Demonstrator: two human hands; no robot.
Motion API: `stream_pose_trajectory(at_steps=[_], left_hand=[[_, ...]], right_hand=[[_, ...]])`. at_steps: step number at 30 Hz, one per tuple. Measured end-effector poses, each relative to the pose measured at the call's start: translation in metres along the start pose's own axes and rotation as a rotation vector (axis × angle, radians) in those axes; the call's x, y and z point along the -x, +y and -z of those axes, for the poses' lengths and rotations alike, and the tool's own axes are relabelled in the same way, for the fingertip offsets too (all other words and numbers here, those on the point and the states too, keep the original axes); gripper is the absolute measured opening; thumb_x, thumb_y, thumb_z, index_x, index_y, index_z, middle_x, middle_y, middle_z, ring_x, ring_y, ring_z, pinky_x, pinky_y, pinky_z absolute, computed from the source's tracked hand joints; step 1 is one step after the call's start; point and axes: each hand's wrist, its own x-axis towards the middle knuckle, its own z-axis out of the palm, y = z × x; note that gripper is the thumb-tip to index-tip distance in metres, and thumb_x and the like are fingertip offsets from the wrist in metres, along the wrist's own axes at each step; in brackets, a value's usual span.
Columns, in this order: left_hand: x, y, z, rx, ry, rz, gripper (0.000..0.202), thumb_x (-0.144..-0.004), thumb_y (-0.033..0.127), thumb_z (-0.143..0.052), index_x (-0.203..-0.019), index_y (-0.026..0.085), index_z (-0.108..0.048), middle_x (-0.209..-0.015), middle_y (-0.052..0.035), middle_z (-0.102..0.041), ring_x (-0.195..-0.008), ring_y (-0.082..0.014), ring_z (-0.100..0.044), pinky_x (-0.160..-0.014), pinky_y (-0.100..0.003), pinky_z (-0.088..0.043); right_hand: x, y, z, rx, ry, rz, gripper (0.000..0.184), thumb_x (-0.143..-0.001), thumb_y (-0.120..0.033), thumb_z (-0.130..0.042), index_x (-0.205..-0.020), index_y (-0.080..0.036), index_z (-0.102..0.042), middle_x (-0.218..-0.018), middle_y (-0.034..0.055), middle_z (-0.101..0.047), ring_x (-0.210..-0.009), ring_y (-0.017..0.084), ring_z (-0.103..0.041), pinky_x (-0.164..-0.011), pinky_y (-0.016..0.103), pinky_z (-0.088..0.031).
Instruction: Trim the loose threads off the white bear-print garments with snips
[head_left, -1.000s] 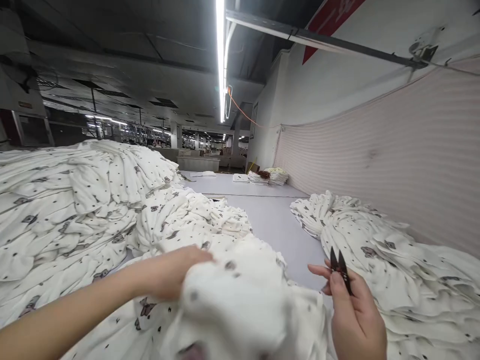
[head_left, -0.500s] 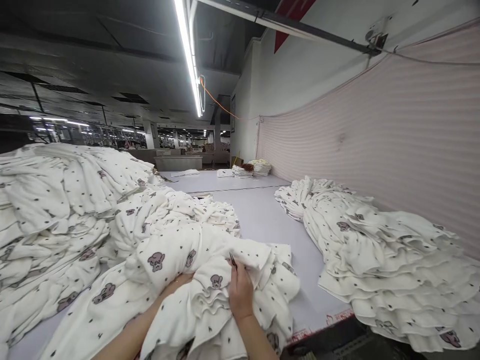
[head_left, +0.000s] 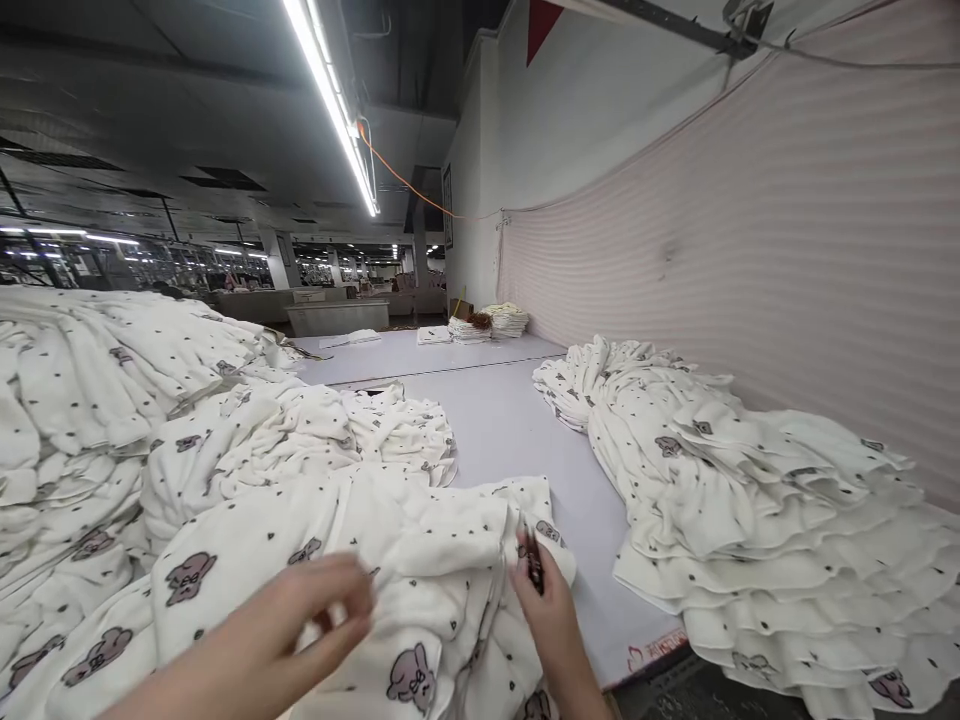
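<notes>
White fleece fabric (head_left: pixel 420 540) with small dark spots and mauve animal-face prints lies in loose folds in front of me. Over it hovers my left hand (head_left: pixel 315 610), blurred, its fingers bent and the thumb apart from them, with nothing between. My right hand (head_left: pixel 547 600) is closed around a small dark tool (head_left: pixel 535 562) that looks like thread snips. Its fingertips are at the fabric's right-hand edge; whether they also pinch the cloth I cannot tell.
More printed fabric is heaped at the left (head_left: pixel 90 380), and a layered pile (head_left: pixel 750 500) lies along the right. Folded white stacks (head_left: pixel 470 330) stand at the far end of the pale table (head_left: pixel 495 410). A pink striped sheet (head_left: pixel 712 250) hangs along the right wall.
My left hand has come out from under the fabric fold and lifted above it. My right hand has moved right with the snips, and the fold between my hands now lies flatter.
</notes>
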Motion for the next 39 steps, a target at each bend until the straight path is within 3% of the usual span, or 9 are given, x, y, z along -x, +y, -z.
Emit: stream_pose_trajectory(at_steps=[2, 5, 8, 11, 15, 21, 28, 35, 39], left_hand=[[-0.048, 0.028, -0.013, 0.235, -0.075, 0.047, 0.016, -0.090, 0.033, -0.044, -0.089, 0.029, -0.059, -0.095, 0.0011, -0.064, -0.075, -0.0142, -0.061, -0.062, -0.020, -0.050], [-0.093, 0.054, -0.059, 0.189, 0.086, -0.001, 0.018, -0.073, 0.021, -0.057, -0.091, 0.021, -0.054, -0.102, -0.0072, -0.057, -0.086, -0.0234, -0.056, -0.074, -0.034, -0.050], [-0.103, 0.053, -0.099, 0.170, 0.182, -0.025, 0.024, -0.069, 0.001, -0.042, -0.082, 0.020, -0.048, -0.089, -0.0060, -0.055, -0.082, -0.0220, -0.053, -0.072, -0.033, -0.048], [-0.095, 0.040, -0.115, 0.266, 0.261, -0.068, 0.027, -0.071, -0.003, -0.035, -0.082, 0.021, -0.042, -0.084, -0.0029, -0.052, -0.076, -0.0176, -0.051, -0.068, -0.027, -0.046], [-0.087, 0.031, -0.118, 0.397, 0.347, -0.127, 0.029, -0.072, -0.004, -0.036, -0.086, 0.021, -0.041, -0.086, -0.0023, -0.051, -0.078, -0.0173, -0.050, -0.068, -0.027, -0.045], [-0.085, 0.033, -0.117, 0.448, 0.338, -0.158, 0.029, -0.073, -0.003, -0.039, -0.087, 0.020, -0.047, -0.089, -0.0033, -0.054, -0.083, -0.0175, -0.053, -0.072, -0.028, -0.047], [-0.083, 0.032, -0.114, 0.466, 0.315, -0.163, 0.023, -0.077, 0.000, -0.045, -0.086, 0.019, -0.053, -0.091, -0.0043, -0.057, -0.084, -0.0171, -0.056, -0.072, -0.028, -0.048], [-0.078, 0.034, -0.113, 0.476, 0.373, -0.189, 0.025, -0.075, -0.001, -0.044, -0.087, 0.020, -0.054, -0.090, -0.0038, -0.058, -0.082, -0.0160, -0.057, -0.071, -0.026, -0.048], [-0.077, 0.033, -0.115, 0.491, 0.367, -0.166, 0.023, -0.077, 0.001, -0.045, -0.086, 0.019, -0.057, -0.093, -0.0057, -0.057, -0.084, -0.0169, -0.057, -0.073, -0.028, -0.048]], right_hand=[[-0.013, -0.006, -0.012, -0.023, -0.095, 0.003, 0.041, -0.078, -0.040, -0.065, -0.111, -0.017, -0.066, -0.105, 0.0075, -0.070, -0.102, 0.023, -0.063, -0.085, 0.028, -0.051], [-0.017, -0.011, -0.021, -0.033, -0.144, 0.026, 0.031, -0.081, -0.039, -0.062, -0.099, -0.015, -0.068, -0.085, 0.0040, -0.071, -0.083, 0.020, -0.065, -0.075, 0.027, -0.052], [-0.009, -0.015, -0.014, 0.036, -0.130, 0.085, 0.023, -0.083, -0.037, -0.059, -0.090, -0.016, -0.066, -0.080, 0.0022, -0.067, -0.078, 0.018, -0.062, -0.071, 0.024, -0.050], [0.003, -0.019, 0.001, 0.222, -0.134, 0.180, 0.024, -0.082, -0.036, -0.061, -0.096, -0.017, -0.066, -0.079, 0.0020, -0.063, -0.069, 0.016, -0.060, -0.062, 0.021, -0.048], [0.013, -0.024, 0.016, 0.384, -0.166, 0.309, 0.029, -0.088, -0.040, -0.053, -0.107, -0.024, -0.067, -0.091, 0.0046, -0.067, -0.080, 0.019, -0.064, -0.063, 0.021, -0.049], [0.019, -0.030, 0.008, 0.617, -0.143, 0.464, 0.025, -0.090, -0.036, -0.052, -0.109, -0.027, -0.066, -0.090, 0.0038, -0.069, -0.083, 0.022, -0.065, -0.065, 0.025, -0.050], [0.024, -0.030, 0.014, 0.664, -0.073, 0.536, 0.028, -0.089, -0.038, -0.053, -0.113, -0.027, -0.064, -0.091, 0.0043, -0.070, -0.081, 0.022, -0.065, -0.067, 0.026, -0.051], [0.026, -0.037, 0.007, 0.663, -0.113, 0.444, 0.024, -0.089, -0.040, -0.052, -0.105, -0.031, -0.067, -0.090, 0.0018, -0.071, -0.082, 0.021, -0.066, -0.052, 0.021, -0.048], [0.028, -0.036, 0.008, 0.652, -0.076, 0.418, 0.023, -0.089, -0.041, -0.051, -0.099, -0.031, -0.069, -0.087, 0.0015, -0.071, -0.081, 0.021, -0.066, -0.055, 0.022, -0.049]])
